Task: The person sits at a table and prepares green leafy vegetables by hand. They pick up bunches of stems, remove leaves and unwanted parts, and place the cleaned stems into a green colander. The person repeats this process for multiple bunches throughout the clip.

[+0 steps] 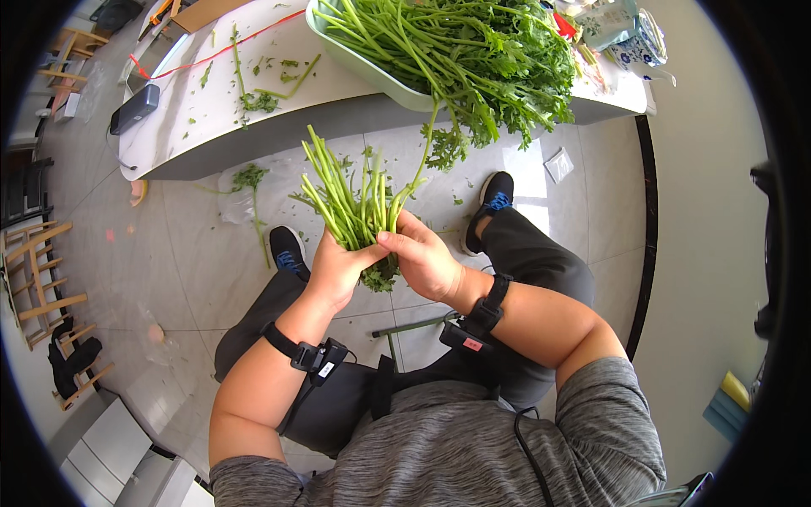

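Note:
A bunch of green leafy-vegetable stems (345, 206) is held between my two hands above the floor, its cut ends pointing up and away from me. My left hand (339, 272) wraps the bunch from the left, thumb across the stems. From the right, my right hand (427, 260) grips the same bunch, its thumb meeting the left thumb. Dark green leaves (380, 277) hang below my fingers. One long stem (426, 149) rises from my right fingers towards the heap of leafy greens (456, 57) in a pale green plastic basin (386, 82) on the table.
The white table (184, 120) carries loose stem scraps (253, 101), a red string (222, 54), a dark power bank (135, 109) and a blue-and-white teapot (640, 47). Fallen greens (250, 177) and a small white packet (559, 166) lie on the tiles. Wooden chairs (38, 272) stand left.

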Motion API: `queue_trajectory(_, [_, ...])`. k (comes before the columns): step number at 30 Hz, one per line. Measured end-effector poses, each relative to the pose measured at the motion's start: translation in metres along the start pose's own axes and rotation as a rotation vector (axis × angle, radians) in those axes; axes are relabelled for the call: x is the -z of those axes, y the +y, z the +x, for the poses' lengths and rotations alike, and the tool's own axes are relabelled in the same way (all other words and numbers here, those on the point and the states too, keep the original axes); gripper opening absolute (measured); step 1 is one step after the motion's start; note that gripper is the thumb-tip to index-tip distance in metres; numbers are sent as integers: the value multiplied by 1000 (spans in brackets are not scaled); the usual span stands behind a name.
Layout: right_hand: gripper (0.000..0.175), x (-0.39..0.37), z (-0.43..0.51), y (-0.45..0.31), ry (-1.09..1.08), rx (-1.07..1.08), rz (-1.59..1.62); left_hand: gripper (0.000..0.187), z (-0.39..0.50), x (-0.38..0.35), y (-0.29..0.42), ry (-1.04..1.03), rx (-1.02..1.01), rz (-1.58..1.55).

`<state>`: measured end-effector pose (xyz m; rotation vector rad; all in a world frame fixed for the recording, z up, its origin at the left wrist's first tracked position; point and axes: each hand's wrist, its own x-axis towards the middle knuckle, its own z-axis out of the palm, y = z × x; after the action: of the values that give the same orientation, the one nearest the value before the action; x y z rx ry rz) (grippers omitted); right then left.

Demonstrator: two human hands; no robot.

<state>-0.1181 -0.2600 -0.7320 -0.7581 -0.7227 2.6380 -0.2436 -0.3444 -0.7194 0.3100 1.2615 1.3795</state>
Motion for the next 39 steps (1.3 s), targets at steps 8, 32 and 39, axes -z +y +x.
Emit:
queue_trajectory(8, [43, -7, 5, -14, 139, -51, 27, 30, 0, 6, 2, 51, 127, -147])
queue_trajectory(32, [20, -8, 1, -30, 275, 254, -1018, 39, -1, 10, 10, 35, 42, -452])
queue_trajectory(39, [17, -14, 3, -17, 10, 547, -1281, 36, 0, 8, 7, 75, -18, -378])
